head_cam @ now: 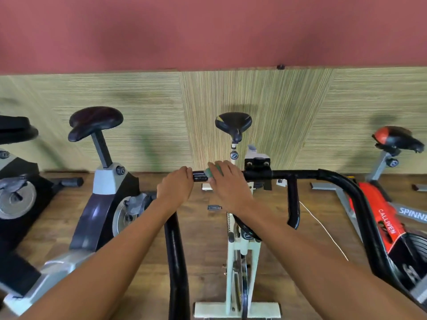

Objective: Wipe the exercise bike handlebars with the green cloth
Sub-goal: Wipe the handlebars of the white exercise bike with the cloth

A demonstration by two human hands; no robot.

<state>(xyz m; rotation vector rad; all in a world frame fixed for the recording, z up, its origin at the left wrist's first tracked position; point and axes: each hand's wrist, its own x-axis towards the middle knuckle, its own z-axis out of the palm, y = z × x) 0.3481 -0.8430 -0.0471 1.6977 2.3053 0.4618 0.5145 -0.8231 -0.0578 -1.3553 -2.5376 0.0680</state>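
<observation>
Two hands on bar: your left hand curls round it; your right hand, fingers together, clasps cloth beneath them.

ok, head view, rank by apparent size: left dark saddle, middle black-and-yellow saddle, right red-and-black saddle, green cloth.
1. dark saddle and red-and-black saddle: near alike, with edge distortion, so not ranked.
2. black-and-yellow saddle.
3. green cloth, mostly hidden under the right hand.
</observation>
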